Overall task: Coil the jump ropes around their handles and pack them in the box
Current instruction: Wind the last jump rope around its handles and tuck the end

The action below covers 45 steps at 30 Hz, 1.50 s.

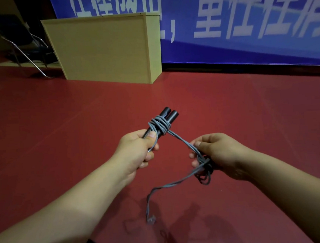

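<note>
The left hand (136, 150) gripped two black handles (165, 117), side by side and pointing up and away to the right, grey rope (160, 126) coiled around them. The right hand (213, 153) pinched the rope's slack, which trailed toward the red floor (59, 119). A tan wooden box (103, 49) stood beyond, its inside hidden, before a blue banner (243, 19).

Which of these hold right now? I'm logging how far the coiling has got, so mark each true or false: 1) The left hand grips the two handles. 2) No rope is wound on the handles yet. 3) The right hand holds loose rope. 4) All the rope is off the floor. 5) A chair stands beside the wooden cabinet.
1) True: the left hand grips the black handles.
2) False: several turns of grey rope already wrap them.
3) True: the right hand holds a slack bunch.
4) False: its tail trails down to the red floor.
5) True: the chair stands beside the cabinet.
</note>
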### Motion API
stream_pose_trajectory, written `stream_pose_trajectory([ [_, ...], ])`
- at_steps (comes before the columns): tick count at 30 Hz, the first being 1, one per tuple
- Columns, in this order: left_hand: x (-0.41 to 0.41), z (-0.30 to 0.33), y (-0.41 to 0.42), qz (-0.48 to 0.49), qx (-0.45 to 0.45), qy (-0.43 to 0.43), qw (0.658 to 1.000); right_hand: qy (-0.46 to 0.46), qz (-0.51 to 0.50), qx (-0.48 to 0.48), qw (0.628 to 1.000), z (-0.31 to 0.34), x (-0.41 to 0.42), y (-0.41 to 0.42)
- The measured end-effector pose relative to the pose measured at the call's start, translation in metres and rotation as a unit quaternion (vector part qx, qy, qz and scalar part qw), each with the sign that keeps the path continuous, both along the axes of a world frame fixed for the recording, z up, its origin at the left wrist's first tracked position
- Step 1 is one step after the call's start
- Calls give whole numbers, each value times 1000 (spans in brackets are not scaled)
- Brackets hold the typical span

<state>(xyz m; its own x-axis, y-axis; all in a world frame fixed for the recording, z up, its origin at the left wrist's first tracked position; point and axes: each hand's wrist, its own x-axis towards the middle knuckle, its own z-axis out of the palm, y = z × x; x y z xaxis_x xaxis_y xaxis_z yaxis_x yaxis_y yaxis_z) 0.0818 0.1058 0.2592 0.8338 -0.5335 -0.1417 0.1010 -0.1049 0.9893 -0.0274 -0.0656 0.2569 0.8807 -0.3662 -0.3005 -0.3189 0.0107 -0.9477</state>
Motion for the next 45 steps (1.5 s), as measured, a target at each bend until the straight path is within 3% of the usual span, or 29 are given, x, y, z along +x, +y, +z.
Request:
stream_pose_trajectory([
  [7,-9,-3,-12,-30,-16,50,998,-75,67,-99,990,0,-6,6],
  [15,-20,6,-13,-117,-78,247,959,-90,179,-170,965,-2,-12,14],
  [19,-14,6,-9,-106,-95,270,952,-109,208,-168,957,-4,-12,16],
  [25,8,6,-5,6,-167,242,956,-116,-20,-133,984,-10,-2,-3],
  [29,24,1,6,86,-179,248,948,-68,-103,-7,992,-11,-3,-16],
  [33,37,-6,13,157,-180,238,942,-25,-120,-122,985,-15,-4,-36],
  [37,50,-14,22,239,-175,205,933,87,-124,-255,955,-14,-10,-55],
  [40,52,-22,24,268,-146,180,935,109,-119,-201,966,-14,-11,-60],
  [43,51,-26,23,270,-123,171,939,60,-142,-96,983,-8,-9,-58],
  [45,50,-28,22,262,-110,166,944,46,-136,-89,986,-4,-11,-58],
])
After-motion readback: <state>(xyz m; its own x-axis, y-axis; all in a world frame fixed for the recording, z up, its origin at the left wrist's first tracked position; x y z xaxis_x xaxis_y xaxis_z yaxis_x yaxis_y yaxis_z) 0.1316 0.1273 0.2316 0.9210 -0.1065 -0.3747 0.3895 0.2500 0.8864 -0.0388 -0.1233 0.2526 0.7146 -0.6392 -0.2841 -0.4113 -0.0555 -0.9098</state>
